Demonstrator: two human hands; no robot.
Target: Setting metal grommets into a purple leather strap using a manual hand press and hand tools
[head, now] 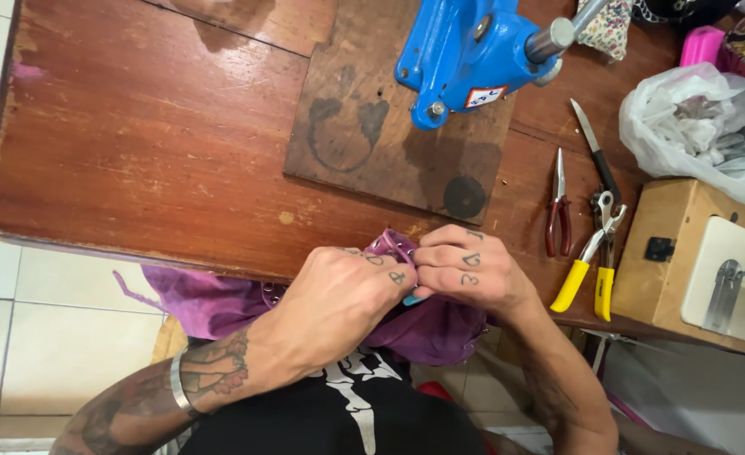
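A broad reddish-brown wooden table (136, 143) fills most of the view, and everything else is placed against it. On its far middle lies a darker square wooden board (364, 135), stained with ring marks, and a blue cast-metal hand press (465, 50) stands on that board's far right corner. Over the table's near edge hangs a crumpled purple fabric piece (212, 303), draping down toward the person's lap; a folded strip of it, set with small metal eyelets, rises just onto the tabletop.

The left hand (339, 303) and the right hand (469, 270) meet at that near edge, knuckles touching. The fingers of both are curled and pressed together, pinching the eyeleted strip between them, so the strip shows only above the fingertips while the bulk of the cloth bunches beneath the palms.

Toward the table's right end lie red-handled pliers (560, 211), a yellow-handled punch tool (596, 261) and black-handled scissors (598, 156). A white plastic bag (701, 126) sits at the far right corner.
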